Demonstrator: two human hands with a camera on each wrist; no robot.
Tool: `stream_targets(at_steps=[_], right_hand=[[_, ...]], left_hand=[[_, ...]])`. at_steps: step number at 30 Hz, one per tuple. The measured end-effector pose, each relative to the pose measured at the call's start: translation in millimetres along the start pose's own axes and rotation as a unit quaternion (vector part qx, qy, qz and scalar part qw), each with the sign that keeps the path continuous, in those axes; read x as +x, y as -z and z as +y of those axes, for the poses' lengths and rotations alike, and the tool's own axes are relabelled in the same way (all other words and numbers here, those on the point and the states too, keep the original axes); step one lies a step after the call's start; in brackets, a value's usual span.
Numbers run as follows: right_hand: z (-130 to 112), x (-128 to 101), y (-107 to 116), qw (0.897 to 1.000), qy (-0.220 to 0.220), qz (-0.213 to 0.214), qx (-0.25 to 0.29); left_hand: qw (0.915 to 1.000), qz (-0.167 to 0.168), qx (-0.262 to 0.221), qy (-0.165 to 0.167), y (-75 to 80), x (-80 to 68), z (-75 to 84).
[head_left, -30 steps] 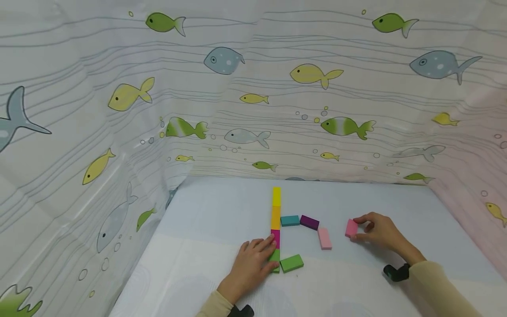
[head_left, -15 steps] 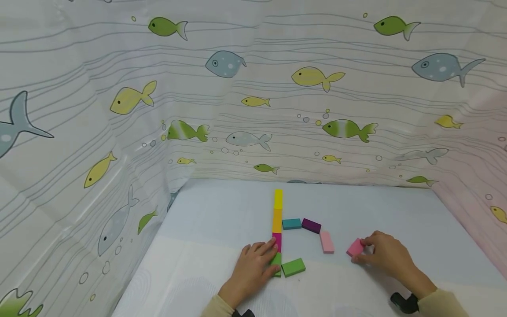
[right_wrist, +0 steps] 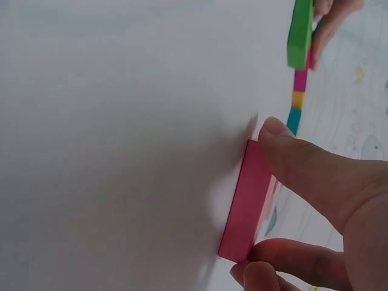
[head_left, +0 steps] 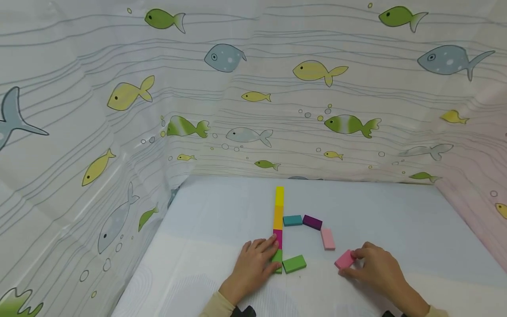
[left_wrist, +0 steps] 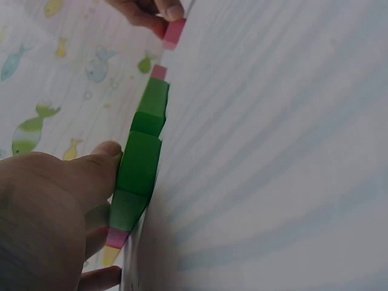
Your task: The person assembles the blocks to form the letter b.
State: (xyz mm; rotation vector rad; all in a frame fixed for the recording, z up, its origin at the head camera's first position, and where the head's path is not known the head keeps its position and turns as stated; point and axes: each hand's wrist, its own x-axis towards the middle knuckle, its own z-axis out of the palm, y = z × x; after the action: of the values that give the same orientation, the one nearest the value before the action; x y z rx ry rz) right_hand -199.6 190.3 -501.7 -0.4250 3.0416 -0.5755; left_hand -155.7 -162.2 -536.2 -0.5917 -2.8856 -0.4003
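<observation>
The left hand (head_left: 253,266) lies flat on the table (head_left: 214,220), its relaxed fingertips (head_left: 273,241) pressing the near end of a straight line of 4 blocks (head_left: 278,220), at the magenta and green ones. Just right of those fingertips sits a loose green block (head_left: 294,263). Beyond it, a teal block (head_left: 292,220), a purple block (head_left: 312,222) and a pale pink block (head_left: 327,238) curve toward the right hand (head_left: 376,270). That hand pinches a pink block (head_left: 344,259) between thumb and fingers, flat on the table, just near of the pale pink one.
</observation>
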Motion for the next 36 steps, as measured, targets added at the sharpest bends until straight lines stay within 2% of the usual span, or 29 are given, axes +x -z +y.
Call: stream_targets(at_steps=[7,16,26,36], right_hand=[[-23.1,-2.5,-11.5,1.0,0.001,0.0,-0.005],[-48.1,-0.2,-22.3,0.998,0.04,0.042,-0.027],[-68.4,12.9,-26.5,0.999,0.019,0.009,-0.045],[-75.2,19.6,-32.9,0.998,0.042,0.019,-0.049]], left_hand=[[1.0,-0.007,0.0,0.003,-0.3,0.1,-1.1],[1.0,-0.005,-0.002,0.003,0.7,-0.6,-0.2],[0.9999,-0.006,-0.006,0.007,1.0,-0.5,0.0],[0.9999,-0.012,0.004,0.012,2.6,0.2,0.3]])
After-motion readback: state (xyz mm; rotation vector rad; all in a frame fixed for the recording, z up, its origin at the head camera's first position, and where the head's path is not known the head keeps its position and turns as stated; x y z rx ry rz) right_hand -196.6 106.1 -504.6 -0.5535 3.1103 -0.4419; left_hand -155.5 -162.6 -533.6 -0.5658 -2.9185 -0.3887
